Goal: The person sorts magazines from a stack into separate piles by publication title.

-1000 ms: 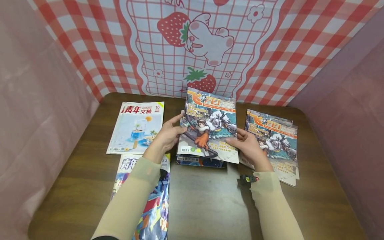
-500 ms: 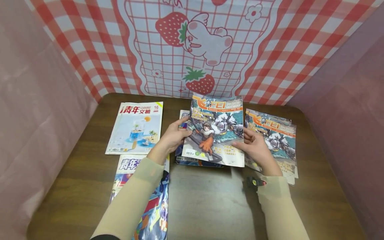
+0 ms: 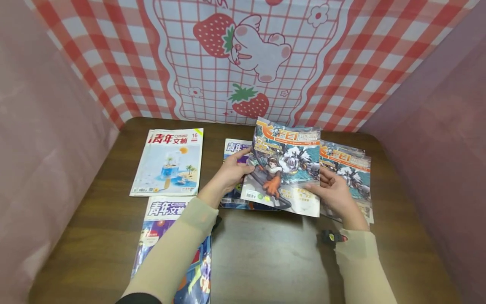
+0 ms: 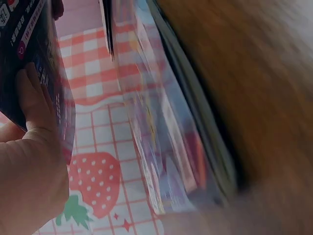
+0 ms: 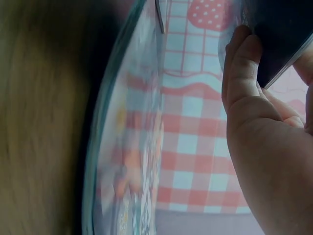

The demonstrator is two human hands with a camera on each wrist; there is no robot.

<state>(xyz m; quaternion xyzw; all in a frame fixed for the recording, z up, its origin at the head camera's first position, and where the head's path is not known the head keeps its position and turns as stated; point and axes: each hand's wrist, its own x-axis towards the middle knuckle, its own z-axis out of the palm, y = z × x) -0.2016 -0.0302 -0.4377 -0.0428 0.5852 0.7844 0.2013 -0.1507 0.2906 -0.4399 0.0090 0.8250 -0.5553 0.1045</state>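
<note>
Between both hands I hold a FEI magazine [image 3: 288, 169], its cover with an orange-gloved figure facing up, raised over the table. My left hand [image 3: 231, 173] grips its left edge, thumb on top; in the left wrist view the fingers [image 4: 36, 105] lie against its dark back. My right hand [image 3: 338, 192] pinches the lower right edge, and the right wrist view shows fingers [image 5: 244, 63] under it. Partly hidden beneath is a purple magazine stack [image 3: 231, 200]. To the right, partly covered, lies a pile of FEI magazines [image 3: 355, 177] with the same cover.
A white magazine [image 3: 167, 164] with an ice-pop cover lies at the back left of the wooden table [image 3: 262, 257]. Nearer, a purple magazine [image 3: 159, 215] lies partly under my left sleeve. A checkered strawberry cloth [image 3: 250, 55] hangs behind the table.
Both hands have carried the FEI magazine to the right, so more of the purple stack shows and the held magazine now overlaps the right pile in view.
</note>
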